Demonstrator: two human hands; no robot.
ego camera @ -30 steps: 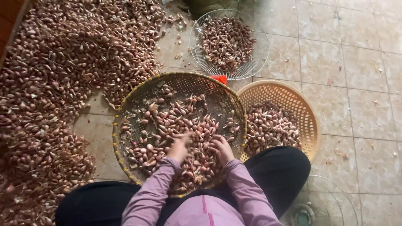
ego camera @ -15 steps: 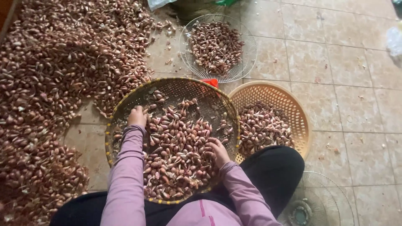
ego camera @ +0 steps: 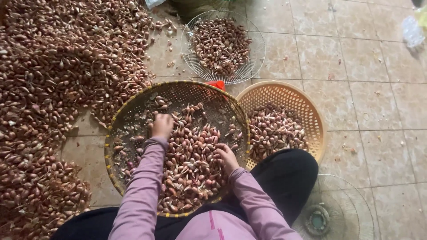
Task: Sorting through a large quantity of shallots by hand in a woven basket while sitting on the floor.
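A wide woven bamboo tray (ego camera: 116, 133) lies in front of me, heaped with small reddish shallots (ego camera: 191, 164). My left hand (ego camera: 162, 125) reaches to the far middle of the tray, fingers curled down among the shallots; whether it holds any I cannot tell. My right hand (ego camera: 226, 156) rests on the heap at the tray's right side, fingers bent into the bulbs. Both arms wear pale purple sleeves.
A huge pile of shallots (ego camera: 58, 75) covers the tiled floor at left. A tan plastic basket (ego camera: 307, 106) with shallots sits right of the tray, a white wire basket (ego camera: 258, 53) of shallots beyond. A wire fan guard (ego camera: 351, 209) lies at lower right.
My left hand moved from the middle of the heap out to the tray's far left, then came back a little toward the centre. My right hand stayed on the heap.
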